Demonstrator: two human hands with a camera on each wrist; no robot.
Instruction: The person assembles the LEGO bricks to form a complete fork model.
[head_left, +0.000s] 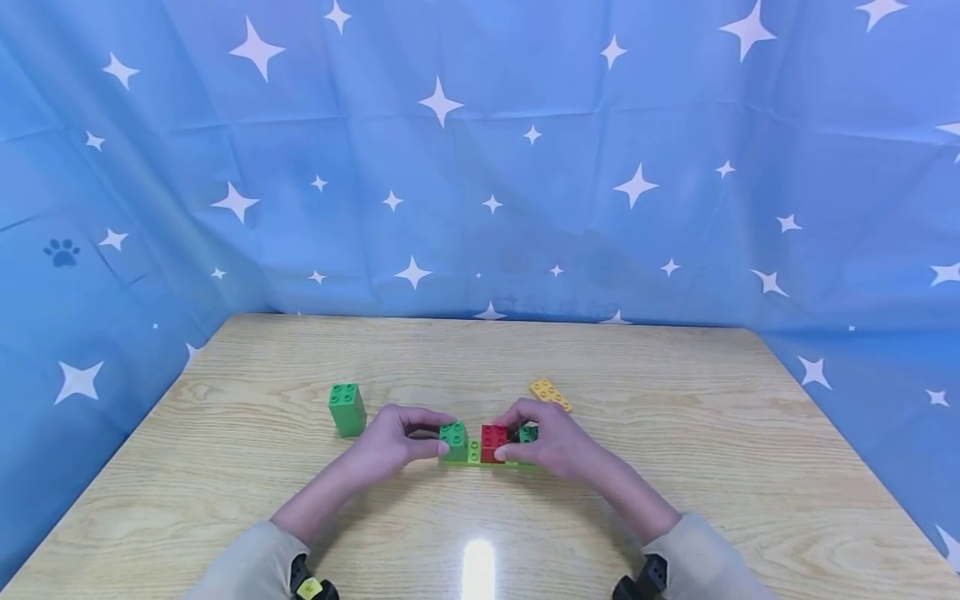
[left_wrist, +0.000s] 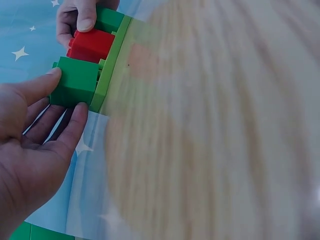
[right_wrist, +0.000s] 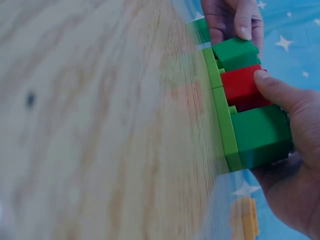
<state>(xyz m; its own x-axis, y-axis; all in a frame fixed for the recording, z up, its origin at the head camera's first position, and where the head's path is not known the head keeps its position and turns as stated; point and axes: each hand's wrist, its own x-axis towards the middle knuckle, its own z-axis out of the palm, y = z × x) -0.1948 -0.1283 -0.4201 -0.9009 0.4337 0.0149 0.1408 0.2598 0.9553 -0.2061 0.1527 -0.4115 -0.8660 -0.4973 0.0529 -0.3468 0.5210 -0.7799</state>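
In the head view, the left hand (head_left: 401, 440) pinches the left green block (head_left: 453, 448) at the left end of a light-green base (head_left: 474, 452), its thumb on the near side and fingers on the far side. The right hand (head_left: 551, 442) has its grip about the red block (head_left: 489, 445), which stands right of a bare studded stretch of the base; the right green block (head_left: 528, 434) is partly hidden behind that hand. Well to the left, a tall green block (head_left: 347, 415) stands upright on the worktop (head_left: 712, 417); a yellow plate (head_left: 551, 395) lies on the far side, to the right. In the left wrist view, the left grip closes on the green block with thumb and fingertips, the red block just beyond it. In the right wrist view, the right thumb presses the red block between the two green ones; its fingers are mostly hidden.
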